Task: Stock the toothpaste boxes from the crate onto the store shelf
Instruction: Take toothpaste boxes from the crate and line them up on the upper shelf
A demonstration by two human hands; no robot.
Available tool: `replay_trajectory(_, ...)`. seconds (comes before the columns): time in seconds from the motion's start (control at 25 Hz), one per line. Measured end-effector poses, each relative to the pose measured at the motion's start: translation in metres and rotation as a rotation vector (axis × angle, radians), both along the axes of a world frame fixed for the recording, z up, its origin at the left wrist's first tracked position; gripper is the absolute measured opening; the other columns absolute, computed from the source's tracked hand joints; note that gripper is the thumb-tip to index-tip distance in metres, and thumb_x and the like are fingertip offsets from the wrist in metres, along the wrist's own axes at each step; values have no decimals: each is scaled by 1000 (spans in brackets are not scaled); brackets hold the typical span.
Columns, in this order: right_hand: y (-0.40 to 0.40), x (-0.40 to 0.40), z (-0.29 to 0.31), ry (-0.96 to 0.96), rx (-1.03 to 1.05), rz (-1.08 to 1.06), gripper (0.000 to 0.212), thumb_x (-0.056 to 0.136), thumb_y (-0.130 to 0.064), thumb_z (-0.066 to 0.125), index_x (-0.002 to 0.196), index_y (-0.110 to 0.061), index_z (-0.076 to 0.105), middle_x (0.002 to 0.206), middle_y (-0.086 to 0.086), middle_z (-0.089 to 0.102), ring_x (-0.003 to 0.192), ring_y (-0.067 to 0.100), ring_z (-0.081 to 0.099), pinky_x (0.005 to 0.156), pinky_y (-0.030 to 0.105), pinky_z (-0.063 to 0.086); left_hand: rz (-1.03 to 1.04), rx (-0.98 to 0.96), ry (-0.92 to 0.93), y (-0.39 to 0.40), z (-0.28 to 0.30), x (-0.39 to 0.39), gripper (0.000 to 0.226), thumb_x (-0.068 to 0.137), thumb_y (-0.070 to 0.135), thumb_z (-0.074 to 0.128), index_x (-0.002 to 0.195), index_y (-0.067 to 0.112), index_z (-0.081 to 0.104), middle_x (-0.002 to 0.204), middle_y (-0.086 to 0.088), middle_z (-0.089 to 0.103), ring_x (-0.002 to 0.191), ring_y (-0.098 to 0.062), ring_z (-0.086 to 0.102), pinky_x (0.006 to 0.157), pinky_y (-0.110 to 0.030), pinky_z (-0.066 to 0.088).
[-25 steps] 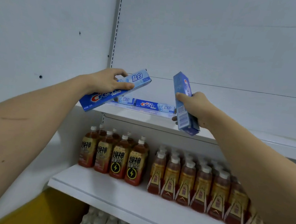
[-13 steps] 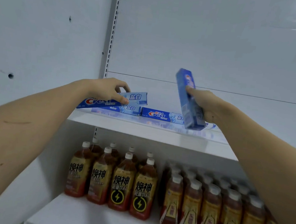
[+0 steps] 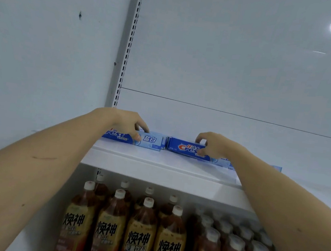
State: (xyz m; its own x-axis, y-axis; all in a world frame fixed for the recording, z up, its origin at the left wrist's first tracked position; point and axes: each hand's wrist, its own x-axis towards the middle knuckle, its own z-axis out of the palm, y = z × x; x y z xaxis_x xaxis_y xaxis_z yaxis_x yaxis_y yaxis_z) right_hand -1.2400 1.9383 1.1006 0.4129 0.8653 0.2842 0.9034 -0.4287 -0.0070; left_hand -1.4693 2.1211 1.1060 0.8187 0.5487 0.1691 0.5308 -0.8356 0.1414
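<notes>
Toothpaste boxes sit end to end at back of upper shelf (image 3: 156,165), above rows of drink bottles (image 3: 141,231) on shelf below: left hand (image 3: 126,124) pinches left Crest box (image 3: 150,141), right hand (image 3: 212,145) grips right Crest box (image 3: 184,147), w/ white back panel (image 3: 238,61) behind.

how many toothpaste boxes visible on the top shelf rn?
2 clearly: left box under the left hand, right box under the right hand. More may sit beneath or behind.
</notes>
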Motion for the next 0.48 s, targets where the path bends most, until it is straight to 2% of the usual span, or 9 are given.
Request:
replay_trajectory(0.16,7,9,-3,-50,49,-35,38,97,-30,55,134,-26,49,133,6,56,114,27,55,97,44,49,-29,-28,-59,1,0,10,54,88,47,66,138,36,49,124,4,59,115,-19,54,104,-39,39)
replay_trajectory(0.28,0,8,-1,-82,159,-41,33,98,-34,49,130,-25,52,133,3,57,116,26,53,95,44,49,-37,-30,-148,-12,2,14,53,88,51,63,137,34,50,125,3,60,116,-19,55,103,-35,39)
replay_trajectory(0.48,-29,-2,-2,-28,160,-30,35,101,-36,39,128,-18,53,132,5,57,117,26,52,92,41,49,-4,-16,-159,-56,5,17,49,94,51,55,139,31,48,135,0,56,120,-20,53,97,-31,36)
